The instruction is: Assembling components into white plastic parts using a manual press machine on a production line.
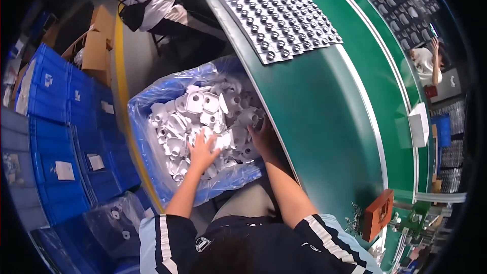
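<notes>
While my left hand (pixel 202 153) spreads its fingers apart near the middle of the heaped white parts (pixel 196 101), which lie beneath and beyond it in the plastic-lined blue bin (pixel 140 131), my right hand (pixel 262 139) reaches along the heap's right side, just beside the green table (pixel 317 101), and I cannot tell whether it grips one. They look hollow, flanged and round-holed, their long axes pointing every way.
</notes>
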The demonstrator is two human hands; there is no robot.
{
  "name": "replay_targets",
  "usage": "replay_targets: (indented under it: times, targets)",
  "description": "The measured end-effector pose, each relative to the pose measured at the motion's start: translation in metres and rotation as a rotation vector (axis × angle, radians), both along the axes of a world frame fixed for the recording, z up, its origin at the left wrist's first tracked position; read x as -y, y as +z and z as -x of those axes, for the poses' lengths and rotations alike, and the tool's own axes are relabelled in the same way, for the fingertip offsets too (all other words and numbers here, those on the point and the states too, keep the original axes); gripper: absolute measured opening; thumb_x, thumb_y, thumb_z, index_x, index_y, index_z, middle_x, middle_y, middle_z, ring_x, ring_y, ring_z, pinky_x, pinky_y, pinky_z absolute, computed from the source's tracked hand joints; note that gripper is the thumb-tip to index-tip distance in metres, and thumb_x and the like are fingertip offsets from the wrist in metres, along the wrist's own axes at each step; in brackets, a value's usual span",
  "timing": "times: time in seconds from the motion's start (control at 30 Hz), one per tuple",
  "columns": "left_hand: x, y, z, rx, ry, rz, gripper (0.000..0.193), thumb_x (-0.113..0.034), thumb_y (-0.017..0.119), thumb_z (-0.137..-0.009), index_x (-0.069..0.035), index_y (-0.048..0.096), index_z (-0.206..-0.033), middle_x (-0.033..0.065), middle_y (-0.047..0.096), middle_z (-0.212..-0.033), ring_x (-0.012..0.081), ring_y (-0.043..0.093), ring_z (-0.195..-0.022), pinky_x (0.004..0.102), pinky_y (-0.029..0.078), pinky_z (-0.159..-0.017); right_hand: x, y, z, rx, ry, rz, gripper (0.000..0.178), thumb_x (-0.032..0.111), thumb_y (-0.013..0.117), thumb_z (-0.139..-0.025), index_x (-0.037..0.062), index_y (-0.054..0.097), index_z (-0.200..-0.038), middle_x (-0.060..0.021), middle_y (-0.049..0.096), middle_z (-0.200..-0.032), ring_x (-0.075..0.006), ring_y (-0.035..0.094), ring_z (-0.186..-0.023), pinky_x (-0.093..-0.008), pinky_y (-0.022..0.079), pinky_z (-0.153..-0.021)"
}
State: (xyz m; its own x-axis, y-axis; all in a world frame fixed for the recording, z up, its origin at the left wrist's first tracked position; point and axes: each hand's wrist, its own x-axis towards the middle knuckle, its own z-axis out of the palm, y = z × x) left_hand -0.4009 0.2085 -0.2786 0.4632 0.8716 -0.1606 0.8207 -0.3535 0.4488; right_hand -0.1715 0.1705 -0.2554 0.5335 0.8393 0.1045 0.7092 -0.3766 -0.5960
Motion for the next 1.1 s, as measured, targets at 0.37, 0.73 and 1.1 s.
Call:
replay_targets:
  times: [0.37,0.73,1.1]
  targets:
    - [-0.065,-0.036,0.09,0.15,0.51,-0.216,0.041,-0.03,0.055,-0.083,-0.015,0.05,-0.121,0.0147,0.048,-0.122,0.0286,0.048,-0.109,0.041,0.042,-0.086,0.013,-0.011,0.029,-0.693,0.257,0.331,0.091,0.043,0.068,-0.074,-0.0033,0.021,-0.136,-0.0255,0.036,-0.133,-0.0353,0.034,-0.126,-0.0352,0.027,-0.104]
    - [-0.018,-0.014,0.029,-0.019,0.458,0.137,0.071,-0.052,0.065,-0.07,-0.025,0.038,-0.13,0.0267,0.015,-0.142,0.0437,0.033,-0.124,0.0528,0.038,-0.092,0.048,-0.034,0.06,-0.621,0.366,0.598,0.08,0.053,0.06,-0.076,-0.0018,0.033,-0.128,-0.0303,0.054,-0.111,-0.0417,0.053,-0.105,-0.0426,0.042,-0.088]
    - [-0.019,-0.03,0.096,0.348,0.655,0.058,0.074,-0.045,0.064,-0.074,-0.009,0.035,-0.132,0.0228,0.043,-0.128,0.0373,0.042,-0.118,0.0395,0.035,-0.098,0.045,-0.072,0.004,-0.194,-0.008,0.284,0.082,0.039,0.065,-0.078,-0.0069,0.024,-0.131,-0.0301,0.032,-0.131,-0.0386,0.033,-0.123,-0.04,0.028,-0.103]
